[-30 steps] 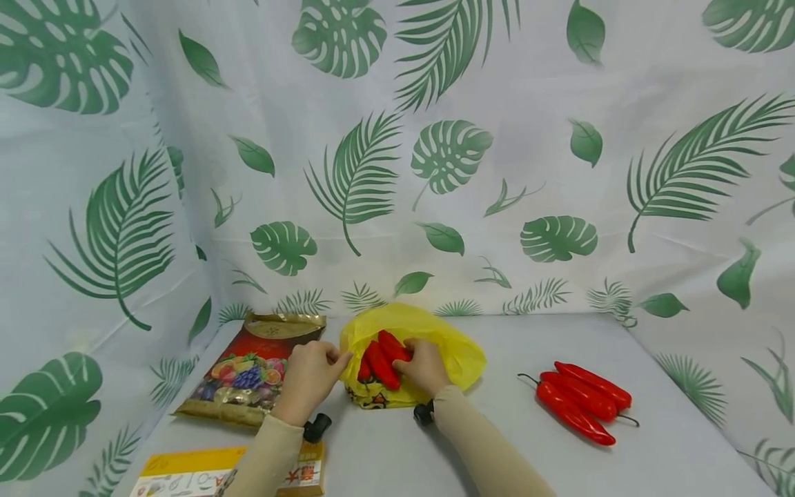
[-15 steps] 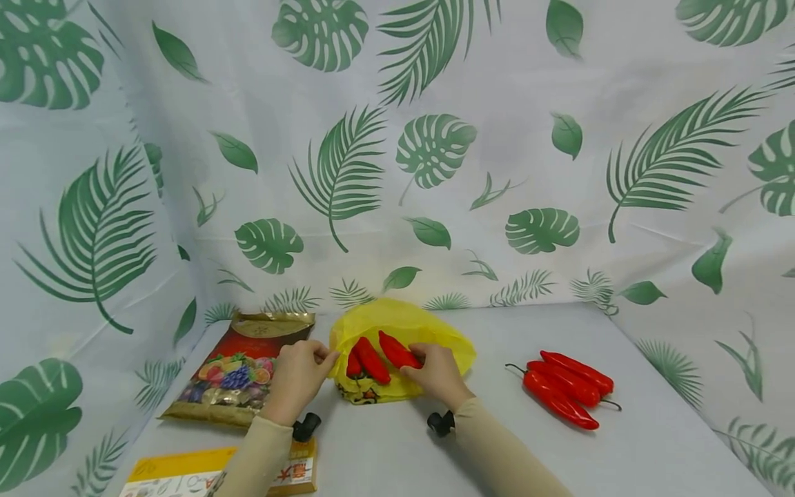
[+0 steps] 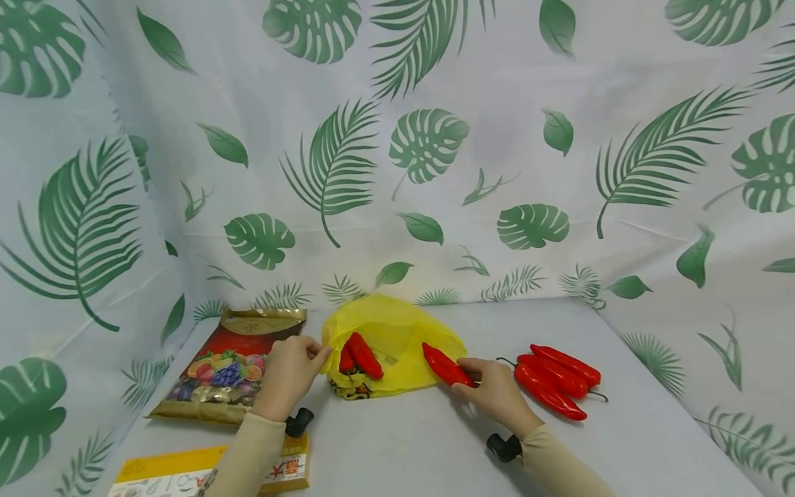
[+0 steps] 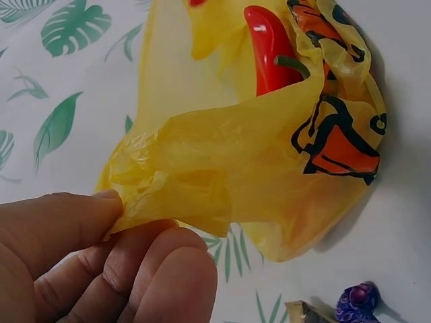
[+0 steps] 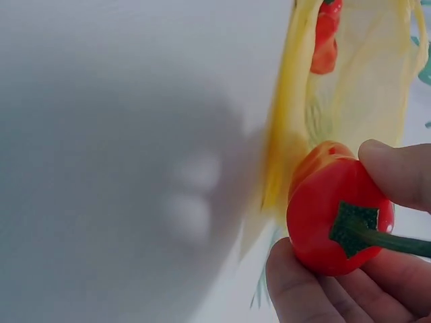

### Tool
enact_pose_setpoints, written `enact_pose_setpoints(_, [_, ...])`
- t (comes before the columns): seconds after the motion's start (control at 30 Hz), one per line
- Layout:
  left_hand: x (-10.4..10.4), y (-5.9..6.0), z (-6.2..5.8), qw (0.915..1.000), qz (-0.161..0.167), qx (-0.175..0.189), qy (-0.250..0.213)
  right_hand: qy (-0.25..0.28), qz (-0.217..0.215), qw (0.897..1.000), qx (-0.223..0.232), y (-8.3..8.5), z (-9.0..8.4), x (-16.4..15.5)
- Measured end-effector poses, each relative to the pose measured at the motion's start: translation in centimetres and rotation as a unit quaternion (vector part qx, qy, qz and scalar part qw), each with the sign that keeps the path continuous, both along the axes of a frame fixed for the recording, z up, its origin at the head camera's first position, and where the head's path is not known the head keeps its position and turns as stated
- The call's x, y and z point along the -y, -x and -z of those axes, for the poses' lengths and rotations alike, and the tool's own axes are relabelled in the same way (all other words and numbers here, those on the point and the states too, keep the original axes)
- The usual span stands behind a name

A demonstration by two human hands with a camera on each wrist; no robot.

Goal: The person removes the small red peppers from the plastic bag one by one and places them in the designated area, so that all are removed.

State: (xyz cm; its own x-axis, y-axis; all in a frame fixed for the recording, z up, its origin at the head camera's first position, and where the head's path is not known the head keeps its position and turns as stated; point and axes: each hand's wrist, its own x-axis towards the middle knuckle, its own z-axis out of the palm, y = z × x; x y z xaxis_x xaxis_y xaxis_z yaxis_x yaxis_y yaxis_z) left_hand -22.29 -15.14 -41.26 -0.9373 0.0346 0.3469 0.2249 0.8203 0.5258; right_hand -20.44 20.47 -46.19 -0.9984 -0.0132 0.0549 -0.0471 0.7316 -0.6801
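Observation:
A yellow plastic bag (image 3: 404,376) lies with its mouth spread, and red chili peppers (image 3: 365,355) rest inside it. My left hand (image 3: 292,373) pinches the bag's left edge between thumb and fingers; the left wrist view shows the bunched film (image 4: 168,195) in that pinch. In my right hand (image 3: 493,390) is another red chili pepper (image 3: 446,364), gripped near its stem end, its tip at the bag's right side. The right wrist view shows its green stem (image 5: 357,229) facing the camera. Right of that hand, several red peppers (image 3: 553,379) lie side by side on the table.
A red and gold packet with fruit pictures (image 3: 230,373) lies at the left. Nearer the front is a yellow and white box (image 3: 168,473), partly covered by my left forearm. A leaf-patterned cloth (image 3: 459,200) stands behind and beside the white table (image 3: 397,455).
My right hand has drawn one chili pepper out of the bag and moved right with it. My left hand keeps its pinch on the bag's edge. The head view has shifted slightly.

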Motion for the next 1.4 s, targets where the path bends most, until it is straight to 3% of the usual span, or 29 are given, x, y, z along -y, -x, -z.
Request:
enact_pose_setpoints(0.37, [-0.3, 0.2, -0.2, 0.9997, 0.007, -0.002, -0.024, -0.053, 0.033, 0.998, 0.02, -3.4, -0.3, -5.3])
enact_pose_setpoints(0.8, [-0.5, 0.5, -0.4, 0.9987, 0.005, 0.005, -0.05, -0.113, 0.04, 0.993, 0.004, -5.1, 0.1, -9.9])
enact_pose_setpoints(1.23, [-0.3, 0.4, -0.7, 0.9989, 0.009, 0.009, -0.046, -0.148, 0.05, 0.988, -0.016, -5.7, -0.2, -10.1])
enact_pose_setpoints(1.4, [-0.3, 0.3, -0.7, 0.9987, 0.01, 0.008, -0.048, -0.166, 0.053, 0.983, -0.064, -5.8, -0.9, -8.8])
